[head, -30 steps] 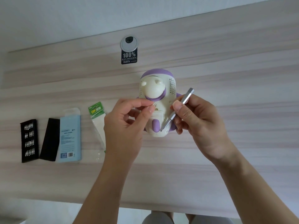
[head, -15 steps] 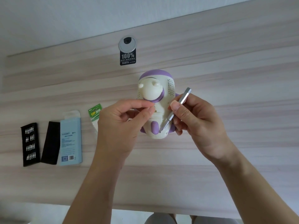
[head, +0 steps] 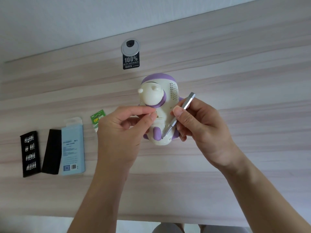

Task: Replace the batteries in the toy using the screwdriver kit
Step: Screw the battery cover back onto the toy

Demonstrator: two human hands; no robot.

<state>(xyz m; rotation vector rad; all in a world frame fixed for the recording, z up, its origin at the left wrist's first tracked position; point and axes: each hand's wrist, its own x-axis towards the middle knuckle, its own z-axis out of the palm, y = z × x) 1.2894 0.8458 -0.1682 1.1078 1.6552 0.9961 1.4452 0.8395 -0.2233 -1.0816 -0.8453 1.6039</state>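
A cream and purple plastic animal toy (head: 158,98) lies on the pale wood-grain desk (head: 235,81). The right hand (head: 202,130) pinches a slim silver metal screwdriver (head: 181,111) like a pen, its tip touching the toy's lower body beside a purple foot. The left hand (head: 117,130) presses thumb and forefinger together against the toy's front; what they pinch cannot be told. Left of the toy lie a green battery pack (head: 98,117), a pale blue box (head: 72,147), a black lid (head: 51,152) and a black bit tray (head: 30,153).

Cream-and-purple toy (head: 156,98) lies flat; silver screwdriver (head: 185,105) slants, tip touching it.
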